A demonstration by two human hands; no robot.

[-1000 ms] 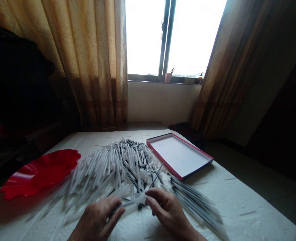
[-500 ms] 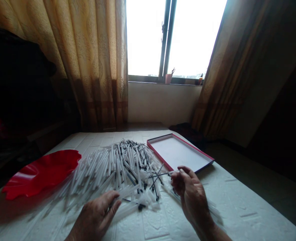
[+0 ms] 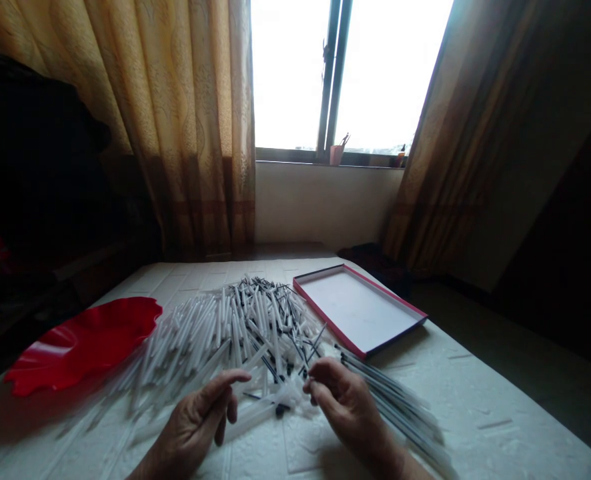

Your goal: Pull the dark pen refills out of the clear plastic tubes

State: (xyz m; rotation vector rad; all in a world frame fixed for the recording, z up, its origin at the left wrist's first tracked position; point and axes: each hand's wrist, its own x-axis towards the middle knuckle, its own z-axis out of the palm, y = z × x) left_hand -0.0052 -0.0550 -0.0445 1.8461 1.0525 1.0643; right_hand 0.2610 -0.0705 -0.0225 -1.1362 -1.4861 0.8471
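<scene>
My left hand (image 3: 195, 420) hovers at the near edge of a pile of translucent white tubes (image 3: 195, 333). Its forefinger is stretched out, the other fingers are loosely bent, and nothing shows in it. At the pile's right side, my right hand (image 3: 343, 407) has thumb and forefinger brought together; anything between them is too small to make out. Thin dark rods (image 3: 315, 343) stick out of the pile beside that hand. Short clear pieces and a small black piece (image 3: 279, 411) lie between the hands. To the right of my right hand rests a bundle of long dark-cored tubes (image 3: 395, 393).
A shallow white box lid with a red rim (image 3: 320, 320) lies at the back right of the white table (image 3: 505, 407). On the left is a red wavy-edged plate (image 3: 85, 343). A pink cup (image 3: 336, 155) stands on the windowsill.
My right hand has moved left and closer to my left hand; the thin rod it held no longer shows. My left hand has moved slightly, its forefinger now stretched out. The bundle is less covered.
</scene>
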